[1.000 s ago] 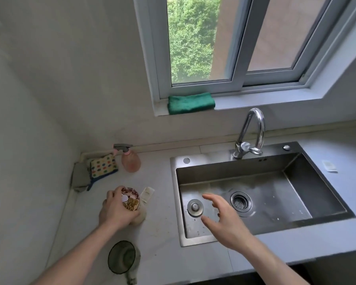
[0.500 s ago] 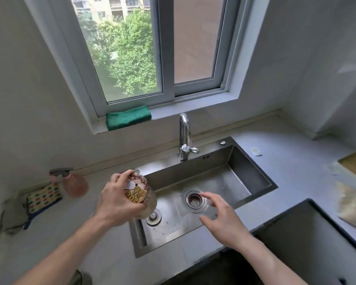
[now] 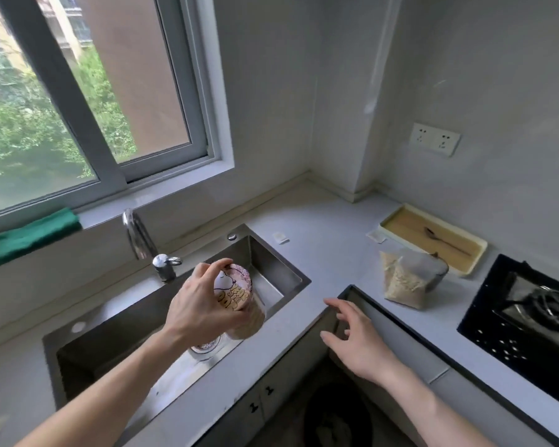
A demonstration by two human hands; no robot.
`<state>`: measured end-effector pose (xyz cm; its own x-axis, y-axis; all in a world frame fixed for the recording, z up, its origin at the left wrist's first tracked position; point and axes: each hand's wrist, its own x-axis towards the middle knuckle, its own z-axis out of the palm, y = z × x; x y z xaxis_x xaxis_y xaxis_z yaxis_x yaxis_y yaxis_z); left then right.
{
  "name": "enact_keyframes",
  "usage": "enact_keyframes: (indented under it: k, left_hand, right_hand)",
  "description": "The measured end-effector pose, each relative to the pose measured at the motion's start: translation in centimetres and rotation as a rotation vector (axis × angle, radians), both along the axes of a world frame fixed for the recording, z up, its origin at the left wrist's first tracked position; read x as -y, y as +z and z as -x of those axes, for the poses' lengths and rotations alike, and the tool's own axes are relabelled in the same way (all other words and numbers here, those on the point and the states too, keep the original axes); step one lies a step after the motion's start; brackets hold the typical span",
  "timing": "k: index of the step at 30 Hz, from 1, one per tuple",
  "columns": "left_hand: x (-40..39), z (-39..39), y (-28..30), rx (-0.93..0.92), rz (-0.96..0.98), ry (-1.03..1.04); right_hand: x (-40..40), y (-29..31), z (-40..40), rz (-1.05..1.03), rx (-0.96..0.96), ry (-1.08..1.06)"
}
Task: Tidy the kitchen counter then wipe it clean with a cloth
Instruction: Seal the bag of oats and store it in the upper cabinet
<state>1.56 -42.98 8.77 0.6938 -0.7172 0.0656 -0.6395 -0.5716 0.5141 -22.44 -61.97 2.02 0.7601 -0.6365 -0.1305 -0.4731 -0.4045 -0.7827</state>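
My left hand (image 3: 197,304) grips a jar (image 3: 239,304) with a pink cartoon lid and beige contents, carried in the air above the steel sink (image 3: 281,272). My right hand (image 3: 359,343) hovers with fingers spread and holds nothing, at the inner corner of the grey counter (image 3: 329,256). A folded green cloth (image 3: 29,235) lies on the window sill at the far left. On the counter to the right stands a clear bag of grains (image 3: 404,285).
A cream tray (image 3: 433,241) with a dark spoon sits near the right wall, and a black gas hob (image 3: 523,314) lies at the right edge. The tap (image 3: 139,240) rises behind the sink. Two small white tags lie on the counter.
My left hand lifted the jar off the left counter and carried it rightward over the sink. The view swung right, bringing the tray, grain bag and hob into sight. My right hand moved right too.
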Motion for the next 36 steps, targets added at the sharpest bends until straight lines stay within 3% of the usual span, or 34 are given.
enact_keyframes:
  k: [8,21,36]
  left_hand:
    - [11.2,2.4,-0.3,-0.058,-0.074,-0.164]
    - [30.4,-1.0,-5.3,-0.059,-0.193,-0.402]
    - [43.4,0.7,-10.8,-0.126,-0.298,-0.45]
  right_hand:
    - [6.1,0.0,4.8,-0.04,0.025,-0.188]
    - [15.3,-0.8,5.5,-0.033,-0.08,-0.44]
    - [22.9,-1.1,7.2,0.012,-0.187,-0.526]
